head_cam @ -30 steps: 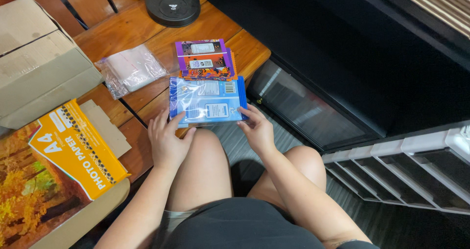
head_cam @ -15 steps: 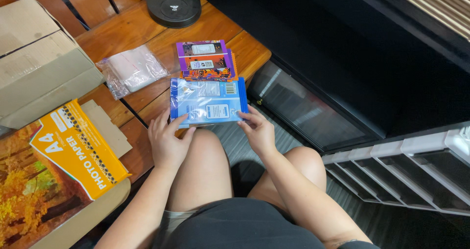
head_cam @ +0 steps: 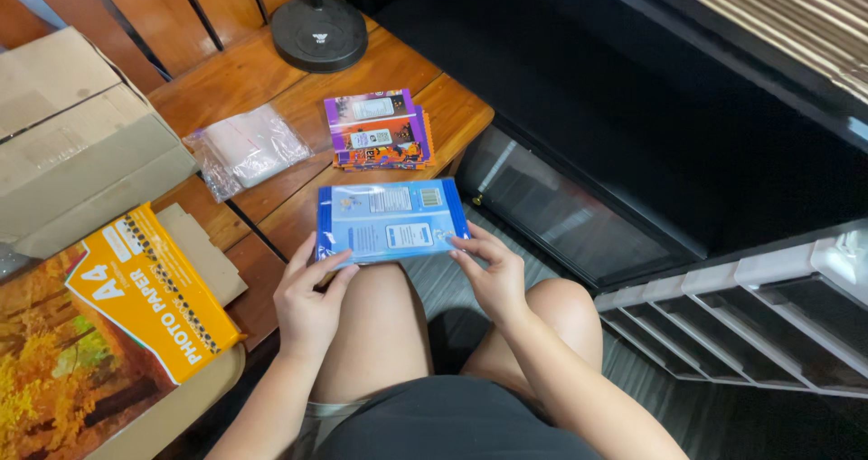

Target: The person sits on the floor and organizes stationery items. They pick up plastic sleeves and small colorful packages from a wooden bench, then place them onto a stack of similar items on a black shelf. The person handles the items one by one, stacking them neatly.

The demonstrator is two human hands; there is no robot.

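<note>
A blue packet [head_cam: 391, 221] is held flat above the knees, at the near edge of the wooden table [head_cam: 226, 85]; its left side is gripped by the left hand [head_cam: 310, 302], its right lower corner pinched by the right hand [head_cam: 491, 275]. Two purple-and-orange packets [head_cam: 376, 130] are already stacked further back on the table, beside a clear plastic bag [head_cam: 246, 148]. The blue packet is not yet set down.
</note>
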